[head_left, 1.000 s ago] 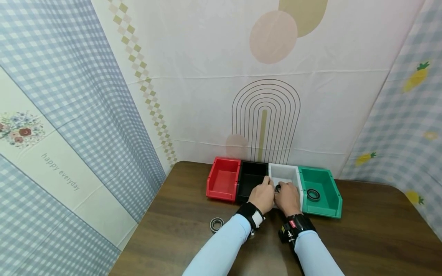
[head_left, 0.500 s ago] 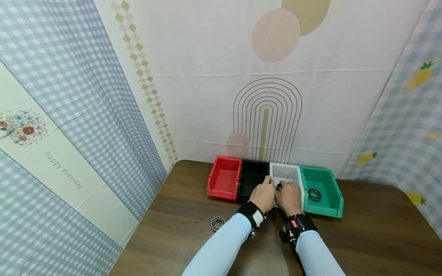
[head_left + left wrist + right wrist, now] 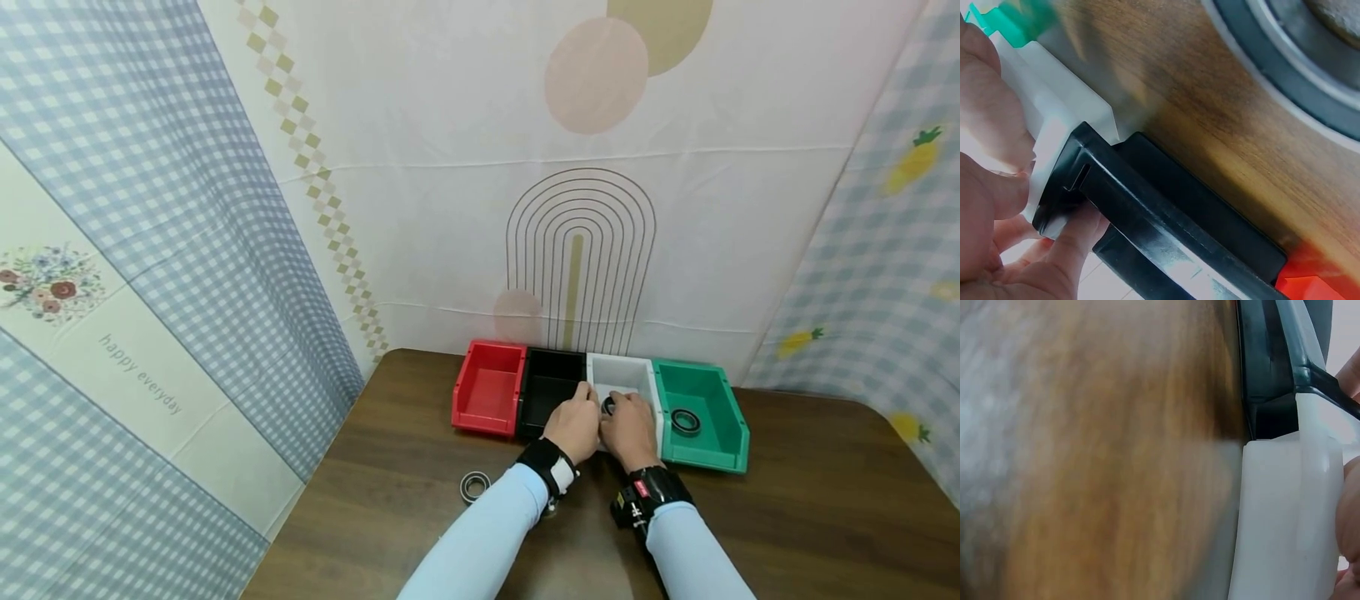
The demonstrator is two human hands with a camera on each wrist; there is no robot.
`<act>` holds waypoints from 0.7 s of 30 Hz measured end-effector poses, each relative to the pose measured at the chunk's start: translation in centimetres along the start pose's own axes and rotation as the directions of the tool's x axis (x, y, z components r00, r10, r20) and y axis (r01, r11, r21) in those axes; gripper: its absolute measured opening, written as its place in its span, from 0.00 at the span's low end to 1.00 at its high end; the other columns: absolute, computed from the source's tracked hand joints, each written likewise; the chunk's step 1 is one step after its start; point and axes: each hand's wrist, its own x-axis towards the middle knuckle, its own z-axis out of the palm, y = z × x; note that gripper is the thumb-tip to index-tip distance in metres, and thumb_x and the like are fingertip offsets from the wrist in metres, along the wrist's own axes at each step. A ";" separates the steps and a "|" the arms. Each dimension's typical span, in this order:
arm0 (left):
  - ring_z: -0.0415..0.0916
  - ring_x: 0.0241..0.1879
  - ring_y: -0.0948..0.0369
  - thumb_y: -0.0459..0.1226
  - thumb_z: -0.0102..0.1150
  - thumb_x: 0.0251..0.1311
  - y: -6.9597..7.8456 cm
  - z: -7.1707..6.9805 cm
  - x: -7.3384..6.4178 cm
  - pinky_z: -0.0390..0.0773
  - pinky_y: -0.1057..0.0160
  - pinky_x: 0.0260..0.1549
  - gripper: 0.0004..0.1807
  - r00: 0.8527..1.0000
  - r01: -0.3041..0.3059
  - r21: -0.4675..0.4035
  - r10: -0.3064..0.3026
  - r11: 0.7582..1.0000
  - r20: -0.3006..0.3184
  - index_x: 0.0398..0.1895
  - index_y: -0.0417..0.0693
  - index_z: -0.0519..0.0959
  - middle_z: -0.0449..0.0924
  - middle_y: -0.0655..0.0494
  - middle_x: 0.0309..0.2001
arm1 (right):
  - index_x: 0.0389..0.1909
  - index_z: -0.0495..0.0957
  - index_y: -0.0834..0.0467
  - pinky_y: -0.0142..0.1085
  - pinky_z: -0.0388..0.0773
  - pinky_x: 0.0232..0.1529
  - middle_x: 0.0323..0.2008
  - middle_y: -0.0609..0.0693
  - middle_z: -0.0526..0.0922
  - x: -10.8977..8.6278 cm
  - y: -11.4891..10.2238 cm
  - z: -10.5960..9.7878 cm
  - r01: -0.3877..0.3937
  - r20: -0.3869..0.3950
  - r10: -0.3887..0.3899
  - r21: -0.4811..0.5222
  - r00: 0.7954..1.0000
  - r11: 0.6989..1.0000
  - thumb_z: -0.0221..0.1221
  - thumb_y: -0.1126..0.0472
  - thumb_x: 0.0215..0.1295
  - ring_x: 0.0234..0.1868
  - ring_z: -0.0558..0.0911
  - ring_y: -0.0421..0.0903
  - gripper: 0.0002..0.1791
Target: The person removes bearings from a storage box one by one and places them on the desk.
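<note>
In the head view both hands meet at the joint of a black bin (image 3: pixel 551 390) and a white bin (image 3: pixel 621 372). My left hand (image 3: pixel 572 427) grips the black bin's right front edge; in the left wrist view its index finger (image 3: pixel 1079 237) reaches inside below the rim. Right beside it, my right hand (image 3: pixel 630 432) holds the white bin's front left part with bent fingers. A dark-sealed ball bearing (image 3: pixel 608 406) shows in the white bin, partly covered by that hand. The right wrist view catches only a bit of the hand at the white rim (image 3: pixel 1319 500).
A red bin (image 3: pixel 489 390) stands left of the black one. At the right end, a green bin (image 3: pixel 723 433) holds a bearing (image 3: pixel 686 433). Another bearing (image 3: pixel 465 490) lies on the brown table (image 3: pixel 375 492) by the left forearm. A patterned cloth (image 3: pixel 420 225) hangs behind.
The head view has shifted slightly. Both hands keep their places on the bins, and the bearings have not visibly moved.
</note>
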 end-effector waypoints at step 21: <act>0.79 0.24 0.68 0.41 0.67 0.71 -0.3 -0.3 0.1 0.80 0.76 0.26 0.27 0.996 0.012 -0.040 -0.009 0.999 0.092 0.70 0.44 0.78 0.73 0.53 0.69 | 0.72 0.71 0.72 0.64 0.73 0.68 0.65 0.75 0.75 -0.6 0.3 -1.0 0.099 0.043 -0.099 0.019 0.994 0.995 0.61 0.67 0.72 0.67 0.74 0.73 0.30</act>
